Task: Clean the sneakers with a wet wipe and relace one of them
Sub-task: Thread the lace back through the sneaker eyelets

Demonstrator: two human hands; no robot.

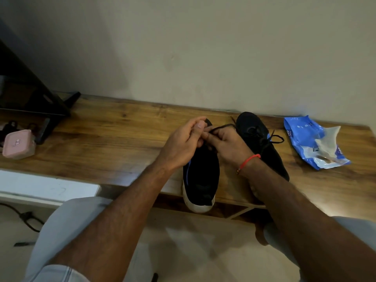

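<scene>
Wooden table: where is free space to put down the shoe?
The table is bare between the pink box and the near sneaker. It is crowded on the right: the second sneaker, then the wipes pack.

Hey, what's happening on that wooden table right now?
A person is working on the near black sneaker, whose heel hangs over the wooden table edge. Both the left hand and the right hand pinch its black lace above the shoe. The second sneaker lies beside it, laced. A blue wet wipe pack sits to the right, with a wipe sticking out.
</scene>
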